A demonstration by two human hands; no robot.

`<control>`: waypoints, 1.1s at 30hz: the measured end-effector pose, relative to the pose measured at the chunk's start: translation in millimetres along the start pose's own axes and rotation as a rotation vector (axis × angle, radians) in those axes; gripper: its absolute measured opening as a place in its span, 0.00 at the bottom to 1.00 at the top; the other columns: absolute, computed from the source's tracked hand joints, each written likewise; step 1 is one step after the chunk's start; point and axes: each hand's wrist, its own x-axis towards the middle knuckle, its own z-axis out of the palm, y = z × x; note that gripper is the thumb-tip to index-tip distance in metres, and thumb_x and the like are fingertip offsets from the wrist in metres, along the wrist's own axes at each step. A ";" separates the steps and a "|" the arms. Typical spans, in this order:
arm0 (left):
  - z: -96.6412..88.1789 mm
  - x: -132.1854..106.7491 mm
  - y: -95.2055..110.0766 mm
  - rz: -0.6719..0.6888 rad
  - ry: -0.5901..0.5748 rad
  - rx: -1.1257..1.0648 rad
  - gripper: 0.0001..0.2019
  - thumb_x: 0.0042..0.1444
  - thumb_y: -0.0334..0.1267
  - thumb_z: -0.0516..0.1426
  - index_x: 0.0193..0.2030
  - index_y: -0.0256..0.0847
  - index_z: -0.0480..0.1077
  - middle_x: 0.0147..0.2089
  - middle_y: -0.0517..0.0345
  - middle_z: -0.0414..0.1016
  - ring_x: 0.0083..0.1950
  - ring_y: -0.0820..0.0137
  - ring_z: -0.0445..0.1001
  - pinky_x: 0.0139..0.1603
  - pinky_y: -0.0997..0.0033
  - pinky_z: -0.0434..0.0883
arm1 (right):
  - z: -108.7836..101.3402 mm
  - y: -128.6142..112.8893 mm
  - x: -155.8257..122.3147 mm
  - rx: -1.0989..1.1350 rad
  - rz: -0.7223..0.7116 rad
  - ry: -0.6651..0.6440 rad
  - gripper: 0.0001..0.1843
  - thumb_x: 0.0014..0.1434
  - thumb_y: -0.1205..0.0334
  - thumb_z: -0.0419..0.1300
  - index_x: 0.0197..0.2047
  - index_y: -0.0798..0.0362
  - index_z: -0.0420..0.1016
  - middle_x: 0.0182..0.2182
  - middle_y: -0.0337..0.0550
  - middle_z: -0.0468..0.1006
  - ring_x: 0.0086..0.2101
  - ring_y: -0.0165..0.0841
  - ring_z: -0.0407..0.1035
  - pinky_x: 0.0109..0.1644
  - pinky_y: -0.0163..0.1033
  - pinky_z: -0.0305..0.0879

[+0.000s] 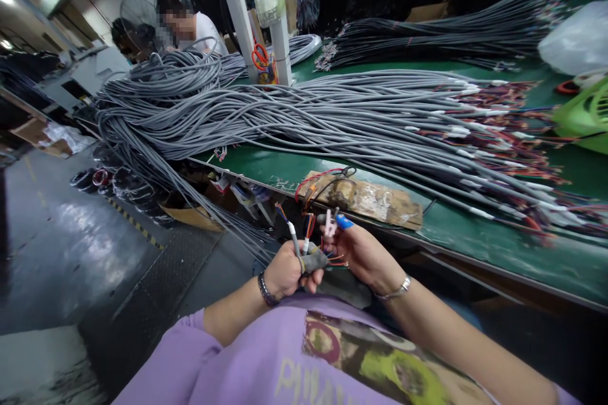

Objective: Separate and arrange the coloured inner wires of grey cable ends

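Note:
My left hand (285, 271) is closed around the ends of a few grey cables (295, 242), whose coloured wires stick up from my fist. Close to its right, my right hand (361, 252) pinches some thin coloured wires (332, 223); one fingertip wears a blue cover. Both hands hover in front of my lap, just short of the green workbench (498, 247). A large pile of grey cables (332, 114) with stripped coloured ends lies across the bench beyond them.
A taped cardboard pad (370, 199) with loose wires sits on the bench edge. A white post (280, 19) with scissors stands behind. A green fan (586, 117) is at the right. Another person (190, 25) sits at the far left. Cable coils lie on the floor.

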 end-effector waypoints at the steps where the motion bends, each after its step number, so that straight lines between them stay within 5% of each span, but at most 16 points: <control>1: 1.8 -0.5 -1.2 0.013 0.019 -0.007 0.23 0.40 0.53 0.67 0.25 0.36 0.65 0.17 0.61 0.69 0.12 0.78 0.64 0.11 0.81 0.53 | 0.3 0.1 -0.4 -0.012 -0.016 0.006 0.17 0.47 0.47 0.69 0.30 0.53 0.75 0.24 0.38 0.72 0.25 0.28 0.63 0.30 0.34 0.62; 18: 3.2 5.1 4.7 -0.047 0.039 -0.049 0.23 0.38 0.52 0.67 0.31 0.36 0.68 0.17 0.63 0.69 0.12 0.77 0.63 0.11 0.80 0.54 | 4.3 -3.4 -2.7 -0.080 0.007 0.052 0.25 0.43 0.39 0.69 0.29 0.54 0.74 0.20 0.36 0.69 0.20 0.26 0.62 0.23 0.32 0.62; 33: 1.0 10.0 6.4 -0.068 -0.022 -0.053 0.21 0.39 0.51 0.67 0.28 0.35 0.68 0.15 0.63 0.68 0.10 0.78 0.61 0.09 0.80 0.52 | -9.8 1.4 6.4 0.127 0.054 -0.041 0.13 0.50 0.54 0.70 0.37 0.51 0.79 0.29 0.40 0.81 0.27 0.30 0.72 0.32 0.35 0.69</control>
